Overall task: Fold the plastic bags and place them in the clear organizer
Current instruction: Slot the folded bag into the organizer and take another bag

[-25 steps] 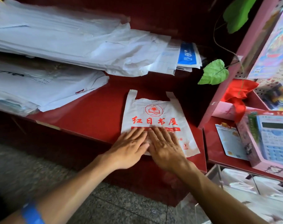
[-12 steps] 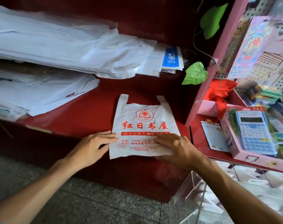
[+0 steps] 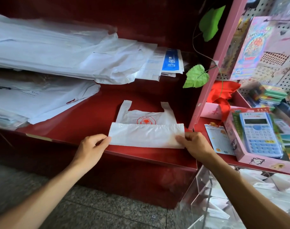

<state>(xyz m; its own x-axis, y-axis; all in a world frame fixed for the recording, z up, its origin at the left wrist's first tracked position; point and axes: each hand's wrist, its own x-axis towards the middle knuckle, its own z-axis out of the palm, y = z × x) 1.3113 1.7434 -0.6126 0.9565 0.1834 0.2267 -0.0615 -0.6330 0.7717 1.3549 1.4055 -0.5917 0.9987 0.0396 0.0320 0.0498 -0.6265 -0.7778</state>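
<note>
A white plastic bag (image 3: 146,128) with a red sun-and-book logo lies on the red shelf (image 3: 84,123). Its bottom part is folded up over the printed text, leaving the logo and both handles showing. My left hand (image 3: 92,147) pinches the left end of the folded strip. My right hand (image 3: 193,143) pinches the right end. The clear organizer (image 3: 223,200) stands at the lower right, below the shelf edge, with white folded bags inside.
Stacks of white bags and paper packs (image 3: 58,60) fill the shelf's left and back. A pink post (image 3: 212,66) rises right of the bag. Beyond it lie a boxed blue calculator (image 3: 260,134), a red ribbon (image 3: 223,96) and green leaves (image 3: 196,76).
Both hands went from pressing flat on the bag to its two lower corners, then lifted the bottom edge and folded it up over the red text.
</note>
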